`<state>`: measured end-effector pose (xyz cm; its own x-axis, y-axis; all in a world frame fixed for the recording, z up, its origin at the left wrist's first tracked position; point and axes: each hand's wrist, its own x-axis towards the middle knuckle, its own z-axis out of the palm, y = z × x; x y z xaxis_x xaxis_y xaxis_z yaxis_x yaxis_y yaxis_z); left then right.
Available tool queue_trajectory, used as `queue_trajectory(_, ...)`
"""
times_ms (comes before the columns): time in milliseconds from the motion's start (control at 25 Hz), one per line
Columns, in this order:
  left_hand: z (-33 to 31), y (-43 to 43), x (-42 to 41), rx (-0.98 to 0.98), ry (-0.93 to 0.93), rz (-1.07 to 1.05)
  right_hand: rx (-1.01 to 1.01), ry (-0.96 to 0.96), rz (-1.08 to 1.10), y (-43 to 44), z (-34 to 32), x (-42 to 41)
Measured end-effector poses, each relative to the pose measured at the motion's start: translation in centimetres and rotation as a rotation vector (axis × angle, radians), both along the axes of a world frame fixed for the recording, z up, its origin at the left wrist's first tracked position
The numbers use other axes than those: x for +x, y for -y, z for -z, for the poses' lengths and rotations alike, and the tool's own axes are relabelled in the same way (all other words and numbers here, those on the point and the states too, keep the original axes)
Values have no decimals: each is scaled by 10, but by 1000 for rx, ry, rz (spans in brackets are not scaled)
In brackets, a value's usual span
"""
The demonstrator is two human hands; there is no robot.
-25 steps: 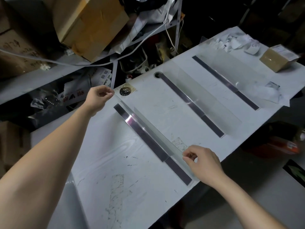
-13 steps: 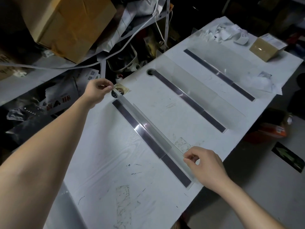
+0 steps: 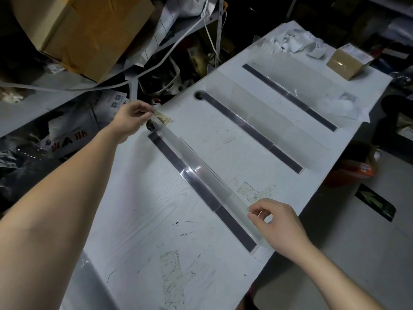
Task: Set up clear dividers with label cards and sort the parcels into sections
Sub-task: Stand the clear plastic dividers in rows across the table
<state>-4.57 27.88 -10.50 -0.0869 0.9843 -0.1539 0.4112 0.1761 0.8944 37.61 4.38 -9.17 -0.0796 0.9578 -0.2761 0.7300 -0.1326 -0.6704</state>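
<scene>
Three clear dividers with dark base strips stand on the white table (image 3: 138, 220). The nearest clear divider (image 3: 201, 175) runs from far left to near right. My left hand (image 3: 131, 121) pinches its far top corner, and my right hand (image 3: 274, 220) pinches its near top corner. The middle divider (image 3: 263, 121) and the far divider (image 3: 297, 86) stand untouched to the right. A small brown parcel (image 3: 348, 61) with a white label sits at the table's far right corner.
Crumpled white papers (image 3: 297, 43) lie near the parcel, and more white paper (image 3: 342, 106) lies by the far divider. A big cardboard box (image 3: 89, 34), cables and clutter fill the shelf behind the table. A round hole (image 3: 199, 95) is cut in the tabletop.
My left hand has slid slightly along the far end of the nearest divider while my right hand stays at its near end. The camera has shifted slightly.
</scene>
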Motion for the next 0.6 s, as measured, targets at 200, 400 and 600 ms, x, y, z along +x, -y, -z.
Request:
queue_trajectory(200, -4, 1, -3, -36, 12, 14, 22, -70, 22, 3, -1, -2)
queue_trajectory(400, -4, 1, -5, -37, -7, -5, 11, -89, 30, 5, -2, -2)
queue_trajectory(600, 0, 2, -13, -23, -14, -46, 42, -46, 17, 1, 0, -1)
